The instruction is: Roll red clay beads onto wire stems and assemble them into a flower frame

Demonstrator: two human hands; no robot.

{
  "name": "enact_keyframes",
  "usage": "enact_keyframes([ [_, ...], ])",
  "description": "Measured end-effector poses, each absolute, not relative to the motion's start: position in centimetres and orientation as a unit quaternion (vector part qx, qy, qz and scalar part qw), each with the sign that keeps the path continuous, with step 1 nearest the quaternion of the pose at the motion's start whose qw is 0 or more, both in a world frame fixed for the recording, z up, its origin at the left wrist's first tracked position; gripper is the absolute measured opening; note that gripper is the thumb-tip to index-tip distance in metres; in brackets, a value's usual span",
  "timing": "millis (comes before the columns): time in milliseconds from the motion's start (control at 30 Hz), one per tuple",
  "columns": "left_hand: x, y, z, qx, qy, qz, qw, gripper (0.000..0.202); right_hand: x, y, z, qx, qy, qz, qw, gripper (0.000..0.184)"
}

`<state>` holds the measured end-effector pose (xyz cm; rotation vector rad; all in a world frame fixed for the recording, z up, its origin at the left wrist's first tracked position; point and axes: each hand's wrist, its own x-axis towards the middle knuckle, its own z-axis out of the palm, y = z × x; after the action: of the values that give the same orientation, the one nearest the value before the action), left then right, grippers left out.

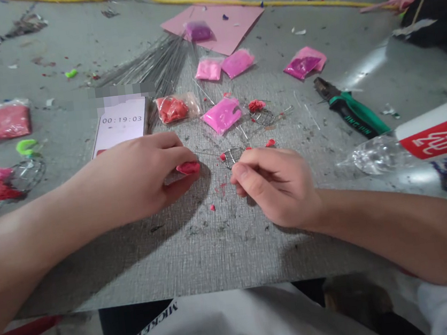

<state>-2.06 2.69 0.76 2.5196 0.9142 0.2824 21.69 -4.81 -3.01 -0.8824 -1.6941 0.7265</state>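
- Two bare hands show in the head view, above a grey, finely textured worktop (178,264).
- The person's left hand (163,169) is curled closed around a small pinkish-red lump of soft clay (188,168), which shows between thumb and fingers, just left of the middle.
- The right hand (272,186) is closed in a pinch, thumb and fingertips gripping the near edge of a thin, silvery wire frame (232,157) with a red bit of clay at its left side.
- A tiny red crumb of clay (212,207) lies on the worktop between the two hands, nearer the person.
- Just beyond them lie a bright pink, clear-wrapped clay packet (223,115) and an orange-red clay packet in clear film (174,108).
- A white-screened phone (120,126) reading 00:19:03 lies beyond the left wrist, partly covered by the forearm.
- Farther right, green-and-black-handled pliers (356,112) lie near a clear plastic bottle with a red-and-white label (432,135).
- A yellow cable (204,0) crosses the far side, over a pink square sheet (241,23).
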Motion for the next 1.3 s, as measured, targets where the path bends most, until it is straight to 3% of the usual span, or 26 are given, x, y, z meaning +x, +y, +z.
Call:
enact_keyframes([
  [67,-2.0,2.9,0.7,0.936,0.298,0.073,0.174,0.023,21.7,-4.8,-2.9,-0.368,-0.713,0.296,0.519,0.029],
  [133,-1.7,2.9,0.9,0.926,0.293,0.120,0.204,0.025,21.7,-4.7,-2.8,-0.373,-0.718,0.285,0.513,0.025],
  [300,-0.3,1.5,1.4,0.777,0.361,0.172,0.487,0.027,21.7,-4.6,-3.1,-0.400,-0.735,0.250,0.488,0.004],
  [433,0.3,0.8,0.7,0.708,0.370,0.181,0.574,0.022,21.7,-4.7,-3.3,-0.414,-0.744,0.217,0.477,0.005],
  [733,0.6,0.4,0.5,0.662,0.370,0.247,0.603,0.015,21.3,-4.9,-3.0,-0.405,-0.738,0.227,0.489,0.010],
  [1300,0.4,0.7,-0.1,0.684,0.336,0.225,0.607,0.018,21.6,-4.8,-2.9,-0.405,-0.764,0.210,0.457,0.004],
])
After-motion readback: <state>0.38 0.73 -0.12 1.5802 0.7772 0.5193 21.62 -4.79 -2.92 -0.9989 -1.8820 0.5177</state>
